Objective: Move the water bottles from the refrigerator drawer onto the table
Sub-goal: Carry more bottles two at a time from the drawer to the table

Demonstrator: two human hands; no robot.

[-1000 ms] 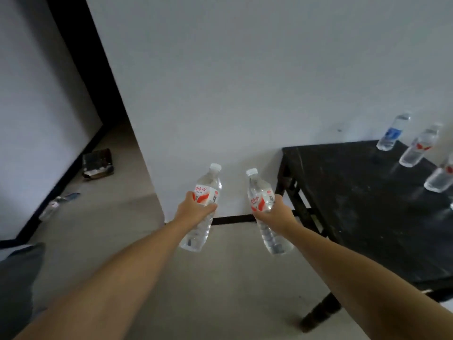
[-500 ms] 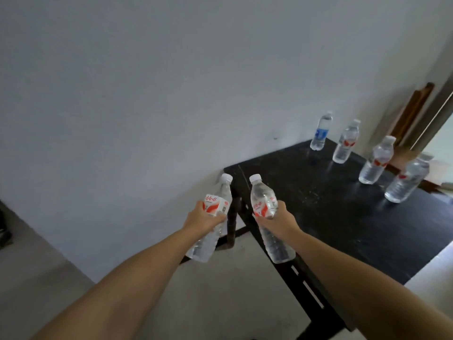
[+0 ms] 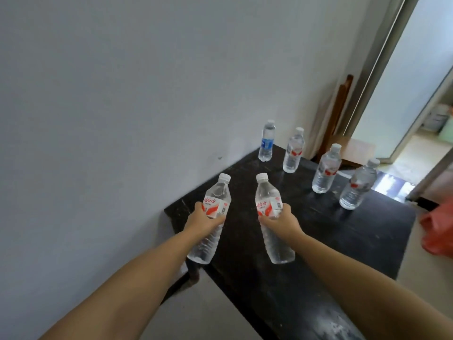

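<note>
Two clear water bottles with white caps and red-and-white labels are held up over the near-left part of the black surface (image 3: 306, 241), neither touching it. The left bottle (image 3: 210, 217) leans with its cap tipped up and to the right; its base hangs over the surface's left edge, near the left corner. The left hand (image 3: 203, 222) forms its grip round the bottle's middle, fingers curled just under the label. The right bottle (image 3: 272, 217) tilts the other way, cap up and to the left, base out over the dark top. The right hand (image 3: 282, 222) has its grip clamped round this bottle's waist, thumb and fingers wrapped at the lower edge of the label. The two bottles are near each other but apart.

Four more bottles stand upright in a row toward the far edge of the surface. The blue-label bottle (image 3: 266, 141) is at the far corner beside the wall (image 3: 147, 94). Next along are a red-label bottle (image 3: 293, 152), a second red-label bottle (image 3: 327, 169), and a third red-label bottle (image 3: 358, 185) near the right edge, each apart from its neighbour.

Beyond the far edge a brown wooden piece (image 3: 339, 111) leans against the wall by a doorway (image 3: 416, 82). A red plastic bag (image 3: 438, 229) lies off the right side of the surface.
</note>
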